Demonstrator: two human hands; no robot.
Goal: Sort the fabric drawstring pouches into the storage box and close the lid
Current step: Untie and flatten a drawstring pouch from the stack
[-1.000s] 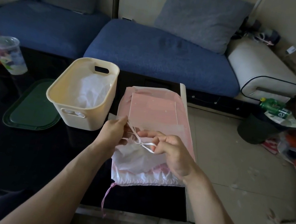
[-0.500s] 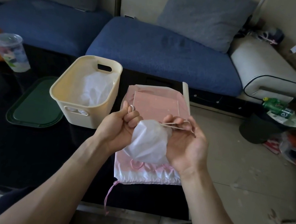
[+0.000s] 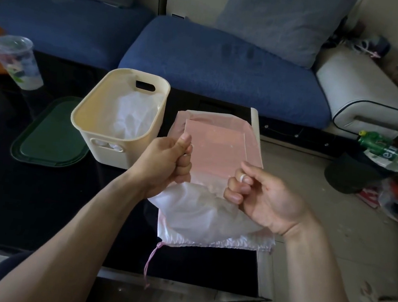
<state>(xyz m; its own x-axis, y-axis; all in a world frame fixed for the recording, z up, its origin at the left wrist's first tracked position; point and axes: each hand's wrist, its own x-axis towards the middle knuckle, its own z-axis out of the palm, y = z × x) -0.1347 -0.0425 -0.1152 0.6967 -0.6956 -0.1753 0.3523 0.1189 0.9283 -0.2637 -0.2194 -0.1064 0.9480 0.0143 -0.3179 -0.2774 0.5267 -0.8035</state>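
Note:
A small white translucent drawstring pouch [image 3: 200, 210] hangs between my hands above the table. My left hand [image 3: 166, 163] grips its left top edge with curled fingers. My right hand [image 3: 260, 197] pinches its white string, which is looped round a finger. Under them a stack of pink and white pouches [image 3: 216, 143] lies flat on the black table, a pink cord [image 3: 150, 261] trailing off the near end. The cream storage box [image 3: 115, 145] stands to the left of the stack, open, with a white pouch [image 3: 132, 114] inside. Its dark green lid [image 3: 48, 136] lies flat beside it.
A clear plastic cup [image 3: 15, 60] stands at the table's far left. A blue sofa [image 3: 217, 62] with a grey cushion runs behind the table. On the floor to the right are a black bin [image 3: 349, 173], a green bottle [image 3: 378, 148] and litter.
My hands have drawn apart, pulling the string sideways. The white pouch, bunched between them before, now hangs lower and wider below both hands.

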